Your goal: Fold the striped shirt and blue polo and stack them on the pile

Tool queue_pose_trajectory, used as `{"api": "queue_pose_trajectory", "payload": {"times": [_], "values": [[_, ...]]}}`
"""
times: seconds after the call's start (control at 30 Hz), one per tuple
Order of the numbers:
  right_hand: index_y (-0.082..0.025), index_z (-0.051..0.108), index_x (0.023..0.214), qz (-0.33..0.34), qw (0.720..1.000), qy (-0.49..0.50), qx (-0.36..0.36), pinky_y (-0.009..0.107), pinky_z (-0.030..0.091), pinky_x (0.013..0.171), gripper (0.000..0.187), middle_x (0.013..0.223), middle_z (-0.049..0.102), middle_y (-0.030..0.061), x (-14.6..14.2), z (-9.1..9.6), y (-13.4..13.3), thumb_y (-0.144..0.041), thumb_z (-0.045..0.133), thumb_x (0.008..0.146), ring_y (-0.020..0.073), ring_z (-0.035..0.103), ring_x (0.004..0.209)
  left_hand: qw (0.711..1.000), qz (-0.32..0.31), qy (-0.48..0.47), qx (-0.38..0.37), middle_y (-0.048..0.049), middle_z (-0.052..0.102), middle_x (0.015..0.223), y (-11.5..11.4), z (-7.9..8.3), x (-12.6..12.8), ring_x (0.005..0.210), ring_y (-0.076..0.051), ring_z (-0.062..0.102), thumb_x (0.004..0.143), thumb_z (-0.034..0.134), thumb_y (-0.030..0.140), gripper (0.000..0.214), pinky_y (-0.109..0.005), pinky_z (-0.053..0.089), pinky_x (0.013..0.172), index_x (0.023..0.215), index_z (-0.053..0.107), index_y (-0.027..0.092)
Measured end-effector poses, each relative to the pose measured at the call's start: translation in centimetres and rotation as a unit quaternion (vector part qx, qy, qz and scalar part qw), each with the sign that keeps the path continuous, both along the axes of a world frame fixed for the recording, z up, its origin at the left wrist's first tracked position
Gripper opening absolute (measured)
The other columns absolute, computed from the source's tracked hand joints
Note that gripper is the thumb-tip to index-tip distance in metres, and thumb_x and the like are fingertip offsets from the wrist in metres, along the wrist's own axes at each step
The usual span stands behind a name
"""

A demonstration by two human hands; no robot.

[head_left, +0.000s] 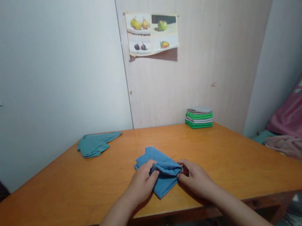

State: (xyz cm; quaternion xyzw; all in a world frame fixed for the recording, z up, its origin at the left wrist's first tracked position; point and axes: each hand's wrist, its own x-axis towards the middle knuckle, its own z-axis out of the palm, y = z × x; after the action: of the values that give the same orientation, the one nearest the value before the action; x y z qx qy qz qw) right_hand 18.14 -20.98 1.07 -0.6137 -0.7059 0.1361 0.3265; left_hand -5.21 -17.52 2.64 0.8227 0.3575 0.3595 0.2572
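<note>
A blue cloth [162, 169], partly folded and rumpled, lies on the wooden table near its front edge. My left hand [144, 180] grips the cloth's left side, with the thumb on top and the fingers partly hidden by the fabric. On the opposite side my right hand [194, 177] pinches the right corner between thumb and fingers. A loose flap of cloth bunches up between the two hands, while one corner points toward me.
At the table's [67, 198] back left lies a crumpled teal cloth [95, 144]. A neat stack of folded green, white and striped cloths [199, 118] stands at the back right. Behind the table rises a wall with a fruit picture [152, 32]. Pink fabric [300, 108] hangs at right.
</note>
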Motion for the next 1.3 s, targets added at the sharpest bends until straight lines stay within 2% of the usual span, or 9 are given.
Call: {"api": "queue_pose_trajectory", "payload": {"times": [0.17, 0.27, 0.47, 0.8, 0.97, 1.03, 1.13, 1.23, 1.3], "values": [[-0.025, 0.067, 0.107, -0.044, 0.998, -0.035, -0.007, 0.027, 0.037, 0.067, 0.028, 0.092, 0.072, 0.0029, -1.0, -0.1, 0.7, -0.025, 0.06, 0.08, 0.0196, 0.063, 0.081, 0.999, 0.008, 0.016, 0.028, -0.0043, 0.069, 0.103, -0.1, -0.3, 0.1, 0.098, -0.021, 0.063, 0.099, 0.047, 0.03, 0.018, -0.033, 0.049, 0.087, 0.103, 0.063, 0.022], [-0.024, 0.065, 0.092, -0.074, 0.995, -0.069, -0.005, 0.027, 0.033, 0.065, 0.014, 0.086, 0.07, 0.0032, -1.1, -0.6, 1.2, -0.028, 0.053, 0.086, 0.0193, 0.061, 0.079, 0.996, 0.012, 0.035, 0.076, -0.0058, 0.069, 0.111, -0.2, -0.7, -0.2, 0.107, -0.021, 0.062, 0.097, 0.049, 0.026, 0.019, -0.038, 0.047, 0.099, 0.11, 0.063, 0.023], [-0.021, 0.059, 0.078, -0.073, 0.99, -0.119, -0.007, 0.027, 0.031, 0.066, 0.023, 0.086, 0.068, 0.0055, -0.3, -1.2, 2.0, -0.028, 0.044, 0.093, 0.0175, 0.059, 0.078, 0.974, -0.019, 0.132, 0.184, -0.0053, 0.067, 0.127, -1.0, -1.4, -1.4, 0.122, -0.021, 0.058, 0.084, 0.053, 0.008, 0.026, -0.047, 0.031, 0.118, 0.102, 0.062, 0.024], [-0.021, 0.066, 0.08, 0.015, 0.999, 0.023, -0.027, 0.026, 0.042, 0.066, 0.022, 0.077, 0.07, 0.0024, 1.0, -1.3, 2.3, -0.031, 0.049, 0.09, 0.0176, 0.062, 0.074, 0.968, -0.014, 0.187, 0.168, -0.0065, 0.067, 0.123, -1.8, -1.3, -1.3, 0.117, -0.025, 0.059, 0.083, 0.054, 0.011, 0.023, -0.041, 0.041, 0.109, 0.101, 0.061, 0.024], [-0.02, 0.067, 0.092, 0.031, 0.993, 0.1, 0.058, 0.03, 0.05, 0.074, 0.021, 0.088, 0.072, 0.0047, 1.2, -1.7, 1.7, -0.027, 0.048, 0.088, 0.0202, 0.065, 0.083, 0.982, -0.013, 0.128, 0.139, -0.0077, 0.069, 0.113, -2.5, -0.8, -1.2, 0.11, -0.026, 0.061, 0.08, 0.066, 0.023, 0.023, -0.041, 0.041, 0.106, 0.102, 0.063, 0.022], [-0.021, 0.067, 0.095, 0.033, 0.989, 0.088, 0.113, 0.034, 0.051, 0.081, 0.021, 0.094, 0.071, 0.0067, 0.9, -1.4, 1.0, -0.026, 0.048, 0.089, 0.0218, 0.065, 0.09, 0.99, 0.005, 0.077, 0.115, -0.0067, 0.069, 0.106, -2.3, -0.7, -1.6, 0.103, -0.023, 0.063, 0.087, 0.061, 0.028, 0.015, -0.037, 0.045, 0.099, 0.1, 0.063, 0.022], [-0.022, 0.067, 0.103, 0.066, 0.982, 0.048, 0.17, 0.039, 0.051, 0.09, 0.022, 0.104, 0.071, 0.0088, -0.1, -0.8, -0.2, -0.028, 0.049, 0.093, 0.0233, 0.065, 0.1, 0.992, 0.096, 0.012, 0.081, -0.0056, 0.068, 0.099, -1.1, -0.9, -2.6, 0.094, -0.02, 0.064, 0.097, 0.045, 0.028, 0.018, -0.032, 0.049, 0.087, 0.099, 0.061, 0.021], [-0.023, 0.065, 0.118, 0.123, 0.972, -0.006, 0.198, 0.043, 0.05, 0.098, 0.028, 0.12, 0.07, 0.0102, -1.6, -0.3, -1.2, -0.033, 0.054, 0.094, 0.0246, 0.064, 0.113, 0.981, 0.178, 0.0, 0.075, -0.006, 0.067, 0.098, 0.7, -1.3, -3.8, 0.093, -0.021, 0.063, 0.097, 0.044, 0.026, 0.019, -0.033, 0.049, 0.084, 0.102, 0.061, 0.021], [-0.023, 0.061, 0.128, 0.156, 0.965, -0.052, 0.203, 0.047, 0.047, 0.104, 0.039, 0.132, 0.065, 0.0112, -2.7, -0.2, -1.5, -0.037, 0.06, 0.091, 0.027, 0.059, 0.124, 0.978, 0.192, 0.014, 0.086, -0.0069, 0.067, 0.101, 1.7, -1.4, -4.3, 0.097, -0.022, 0.063, 0.094, 0.045, 0.022, 0.018, -0.035, 0.049, 0.086, 0.102, 0.061, 0.02]]}}
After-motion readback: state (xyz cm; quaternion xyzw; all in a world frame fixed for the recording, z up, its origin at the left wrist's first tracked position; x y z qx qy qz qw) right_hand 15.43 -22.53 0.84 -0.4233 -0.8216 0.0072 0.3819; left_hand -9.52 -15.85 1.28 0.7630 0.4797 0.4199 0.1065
